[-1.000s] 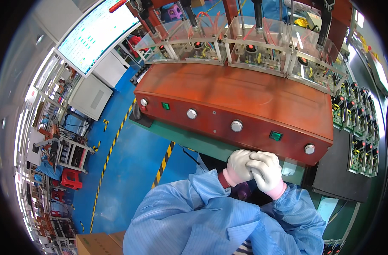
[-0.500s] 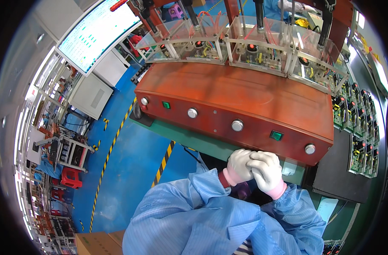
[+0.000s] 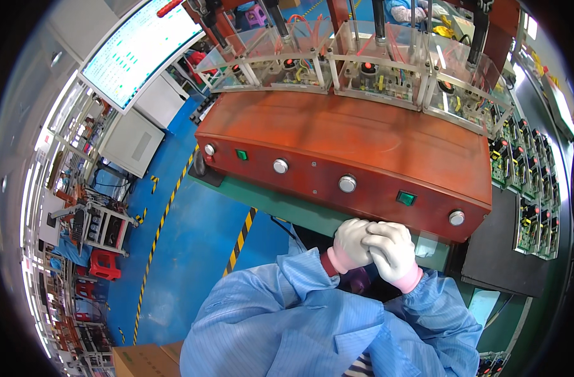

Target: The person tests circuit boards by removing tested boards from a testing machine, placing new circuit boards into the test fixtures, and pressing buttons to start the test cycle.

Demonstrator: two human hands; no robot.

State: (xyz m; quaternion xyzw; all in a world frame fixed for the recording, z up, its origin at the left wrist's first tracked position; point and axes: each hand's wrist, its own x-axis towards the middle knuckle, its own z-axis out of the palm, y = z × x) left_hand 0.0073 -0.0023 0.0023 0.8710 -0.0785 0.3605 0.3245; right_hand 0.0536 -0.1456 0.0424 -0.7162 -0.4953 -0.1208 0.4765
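While the white-gloved left hand [image 3: 352, 245] and right hand [image 3: 392, 252] fold together below centre, any grasp hidden, the red machine [image 3: 343, 141] spans the centre; circuit boards [image 3: 387, 83] sit under its clear covers [image 3: 397, 50]; whether the right-edge boards [image 3: 533, 160] are finished is unclear.

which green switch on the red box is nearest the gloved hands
The rightmost green switch, just beyond the right hand; the other sits near the left end of the red box.

Right of the grey cabinet [image 3: 131, 143] spreads blue floor [image 3: 186, 251], marked with yellow-black tape [image 3: 240, 242]. Left of the cabinet stand cluttered shelves [image 3: 59, 179]; below it, a red stool [image 3: 103, 265], then a carton [image 3: 139, 361].
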